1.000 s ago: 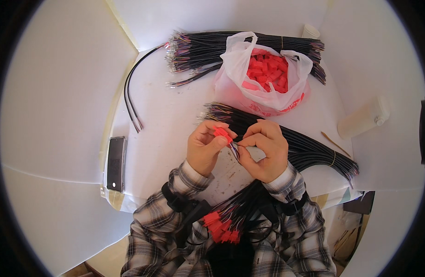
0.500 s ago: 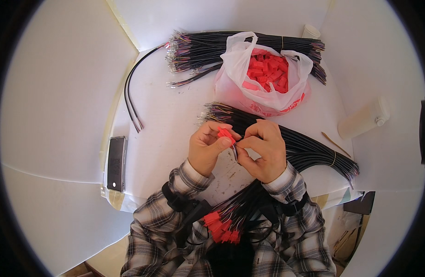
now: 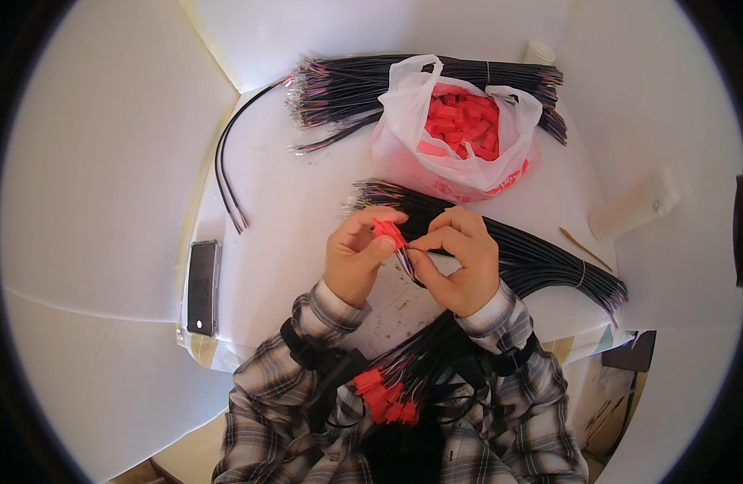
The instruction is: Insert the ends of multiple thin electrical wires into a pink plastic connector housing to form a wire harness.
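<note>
Between its thumb and fingers, my left hand (image 3: pixel 354 255) holds a red connector housing (image 3: pixel 388 232). Thin coloured wires (image 3: pixel 404 261) run out of the housing's lower end. My right hand (image 3: pixel 460 260) pinches one of these wires close to the housing, its fingertips almost touching it. Just behind both hands lies a bundle of black cables (image 3: pixel 509 239) with bare coloured wire ends. Nearer my body is a group of cables fitted with red connectors (image 3: pixel 385 397), partly under my right forearm.
A white plastic bag (image 3: pixel 404 153) full of red housings (image 3: pixel 464 121) stands at the back, before another black cable bundle (image 3: pixel 347 89). Two loose cables (image 3: pixel 221 161) and a phone (image 3: pixel 202 286) lie left. A pale bottle (image 3: pixel 636 205), thin brown stick (image 3: pixel 585 248) and white cup (image 3: pixel 539 53) are right.
Both hands have shifted very slightly left, and the red housing has turned a little in my left fingers. My right fingertips still pinch at the wires.
</note>
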`<state>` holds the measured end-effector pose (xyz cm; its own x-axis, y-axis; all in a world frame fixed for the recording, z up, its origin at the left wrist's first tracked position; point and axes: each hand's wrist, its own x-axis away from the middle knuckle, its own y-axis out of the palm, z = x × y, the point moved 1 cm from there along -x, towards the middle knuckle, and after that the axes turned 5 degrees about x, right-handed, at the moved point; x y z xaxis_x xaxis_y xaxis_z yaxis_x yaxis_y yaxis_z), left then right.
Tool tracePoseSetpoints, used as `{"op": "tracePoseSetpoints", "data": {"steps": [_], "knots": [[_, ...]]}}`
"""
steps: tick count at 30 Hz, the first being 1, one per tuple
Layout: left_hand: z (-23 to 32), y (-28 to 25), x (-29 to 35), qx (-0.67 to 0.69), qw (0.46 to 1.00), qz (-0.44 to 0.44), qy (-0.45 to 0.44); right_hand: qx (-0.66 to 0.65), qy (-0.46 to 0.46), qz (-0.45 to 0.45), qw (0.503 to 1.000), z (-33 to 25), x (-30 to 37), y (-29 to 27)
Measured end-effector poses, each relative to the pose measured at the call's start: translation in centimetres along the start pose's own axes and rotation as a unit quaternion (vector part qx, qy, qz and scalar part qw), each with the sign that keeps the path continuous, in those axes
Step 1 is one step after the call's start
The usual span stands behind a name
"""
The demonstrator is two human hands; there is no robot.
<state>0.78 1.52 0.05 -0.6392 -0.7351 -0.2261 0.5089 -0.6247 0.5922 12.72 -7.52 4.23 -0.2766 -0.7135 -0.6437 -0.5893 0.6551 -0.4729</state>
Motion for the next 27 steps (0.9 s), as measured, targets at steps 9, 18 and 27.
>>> {"op": "tracePoseSetpoints", "data": {"steps": [9,18,27], "knots": [[0.1,-0.3,0.3,0.027,0.999,0.004,-0.042,0.013,-0.06,0.016,0.998,0.1,-0.1,0.0],[-0.7,-0.6,0.3,0.026,0.998,0.013,-0.052,0.031,-0.074,0.001,0.997,0.4,0.0,-0.1],[-0.1,-0.4,0.4,0.039,0.998,0.007,-0.058,0.02,-0.074,-0.002,0.997,0.2,0.0,-0.1]]}}
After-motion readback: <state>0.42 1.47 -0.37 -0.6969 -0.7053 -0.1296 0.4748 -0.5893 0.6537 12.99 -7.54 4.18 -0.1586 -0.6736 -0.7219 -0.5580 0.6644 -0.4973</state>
